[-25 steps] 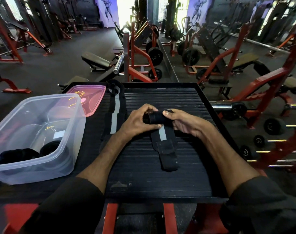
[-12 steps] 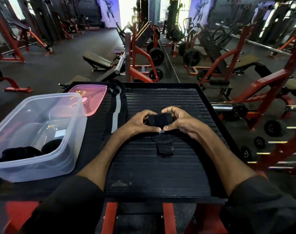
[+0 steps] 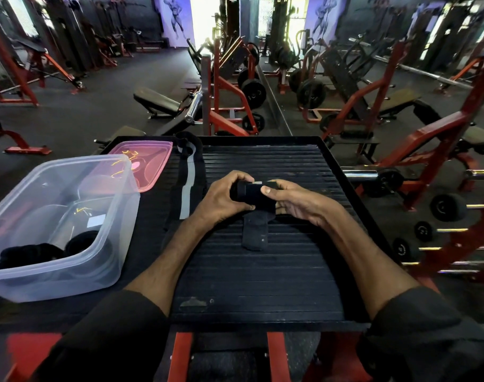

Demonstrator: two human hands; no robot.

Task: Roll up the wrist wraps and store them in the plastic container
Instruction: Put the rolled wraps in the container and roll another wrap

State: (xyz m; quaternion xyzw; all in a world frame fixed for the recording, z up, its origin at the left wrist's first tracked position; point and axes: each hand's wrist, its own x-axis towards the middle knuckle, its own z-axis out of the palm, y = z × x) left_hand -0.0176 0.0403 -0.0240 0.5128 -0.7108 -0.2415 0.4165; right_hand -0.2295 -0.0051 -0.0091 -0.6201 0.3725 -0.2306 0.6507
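Nearest on the left, a clear plastic container (image 3: 108,260) stands open on the dark tabletop. Low in its near end lie black bundles (image 3: 82,242), which through the cloudy wall look like rolled wrist wraps, though their number is hard to tell. A small white label (image 3: 96,221) shows on the tub's floor beyond them. Beside the tub on its right lies a black ribbed platform (image 3: 263,285) with a raised rim, and two forearms in dark pushed-up sleeves reach across it. At the middle of the platform both hands meet on a black wrist wrap (image 3: 249,194), most of it wound into a thick roll lying crosswise. The left hand (image 3: 221,199) curls round the roll's left end, thumb underneath. The right hand (image 3: 296,205) grips the right end with its thumb pressed on top. A short unrolled tail (image 3: 253,235) hangs from the roll towards the person and lies flat on the ribs, and a sliver of pale stripe shows at the roll's upper edge. Left of the hands a second wrist wrap (image 3: 188,183), black with a grey stripe, lies stretched out lengthways along the platform's left side. The pink translucent lid (image 3: 152,158) rests flat just behind the tub's far corner. Beyond the table spreads a dim gym floor with red-framed machines, a black bench (image 3: 155,100), weight plates (image 3: 253,89), and dumbbells (image 3: 447,206) on a rack at the right.
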